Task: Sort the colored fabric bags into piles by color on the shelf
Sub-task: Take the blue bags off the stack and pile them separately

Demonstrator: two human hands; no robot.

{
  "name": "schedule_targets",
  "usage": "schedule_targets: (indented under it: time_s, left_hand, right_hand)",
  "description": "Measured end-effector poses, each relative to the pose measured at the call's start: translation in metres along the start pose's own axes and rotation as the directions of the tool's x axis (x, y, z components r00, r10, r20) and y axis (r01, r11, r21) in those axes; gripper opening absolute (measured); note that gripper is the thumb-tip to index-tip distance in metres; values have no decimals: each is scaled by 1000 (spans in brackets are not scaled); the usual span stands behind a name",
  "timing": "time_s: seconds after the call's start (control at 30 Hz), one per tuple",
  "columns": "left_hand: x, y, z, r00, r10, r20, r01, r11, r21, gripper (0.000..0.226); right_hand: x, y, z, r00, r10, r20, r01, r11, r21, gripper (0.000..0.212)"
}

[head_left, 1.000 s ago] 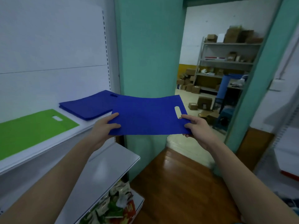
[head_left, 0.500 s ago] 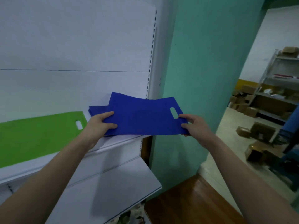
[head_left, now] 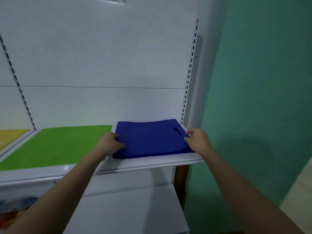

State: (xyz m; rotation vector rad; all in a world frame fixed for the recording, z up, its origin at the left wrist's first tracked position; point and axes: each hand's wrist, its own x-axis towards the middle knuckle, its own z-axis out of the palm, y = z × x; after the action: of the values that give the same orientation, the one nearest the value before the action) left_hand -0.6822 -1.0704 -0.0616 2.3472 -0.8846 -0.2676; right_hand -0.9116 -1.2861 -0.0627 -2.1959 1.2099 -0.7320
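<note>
A yellow bag [head_left: 10, 136] and a green pile [head_left: 55, 146] lie left of the left hand [head_left: 109, 144], whose fingers pinch the blue pile [head_left: 150, 139] on the shelf [head_left: 152, 162], as the right hand [head_left: 197, 140] pinches its far edge, apparently squaring it.

Bag pile [head_left: 150, 141] on the shelf [head_left: 152, 162] between my hands, second pile [head_left: 55, 146] left of my left hand [head_left: 110, 143], right hand [head_left: 196, 140] at its right edge

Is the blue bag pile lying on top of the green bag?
No, the blue bag pile lies on the shelf beside the green bag, to its right.
</note>
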Motion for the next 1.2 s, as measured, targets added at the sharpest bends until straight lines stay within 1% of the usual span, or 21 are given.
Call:
schedule_targets:
  time_s: [0.07, 0.13, 0.17, 0.27, 0.37, 0.43, 0.5, 0.6, 0.67, 0.7, 0.77, 0.83, 1.0, 1.13, 1.2]
  left_hand:
    - [3, 2, 4, 1000, -3, -28, 6, 996, 91, 17]
    - [6, 1, 12, 999, -10, -33, 16, 985, 170, 47]
    - [4, 0, 14, 999, -10, -42, 18, 981, 192, 54]
    - [3, -3, 18, 995, -31, -98, 48, 984, 174, 62]
    - [-2, -5, 17, 992, -37, -125, 59, 982, 182, 58]
    - [-11, -2, 14, 989, -31, -143, 60, 978, 200, 54]
    - [-25, 1, 11, 980, -21, -196, 64, 974, 217, 48]
    - [-55, 2, 6, 941, 39, -337, 67, 952, 298, 39]
    - [-77, -3, -1, 908, 50, -417, 105, 935, 340, 33]
    - [-88, -8, -7, 898, 33, -439, 139, 925, 353, 31]
    - [-112, -21, -21, 882, -14, -470, 209, 908, 364, 29]
    - [-138, -39, -39, 864, -84, -496, 283, 897, 341, 28]
    - [-210, -99, -84, 814, -276, -511, 466, 835, 292, 25]
    - [-261, -141, -121, 718, -393, -575, 600, 768, 224, 30]
    - [-284, -160, -139, 683, -423, -595, 632, 750, 193, 26]
  right_hand:
    - [4, 7, 2, 999, -43, 9, 43, 998, -42, 31]
    - [9, 14, 2, 997, -82, 10, 83, 993, -86, 28]
    - [11, 17, 2, 995, -96, 12, 97, 990, -105, 26]
    - [18, 18, -3, 989, -149, -19, 145, 979, -141, 20]
    - [19, 6, -11, 977, -211, -26, 208, 974, -89, 17]
    - [16, -6, -12, 966, -258, 34, 258, 966, -19, 15]
    - [11, -20, -6, 933, -329, 147, 319, 944, 86, 15]
    - [-5, -43, 19, 867, -397, 301, 362, 917, 165, 21]
    - [-22, -62, 40, 827, -428, 364, 378, 903, 203, 23]
    - [-31, -73, 52, 806, -449, 386, 386, 893, 233, 25]
    - [-52, -97, 76, 752, -506, 421, 415, 861, 293, 28]
    - [-78, -125, 99, 678, -575, 457, 460, 818, 346, 29]
    - [-160, -198, 142, 430, -716, 551, 577, 687, 442, 32]
    - [-222, -256, 161, 220, -754, 619, 615, 600, 512, 32]
    - [-251, -283, 167, 137, -774, 618, 638, 546, 543, 32]
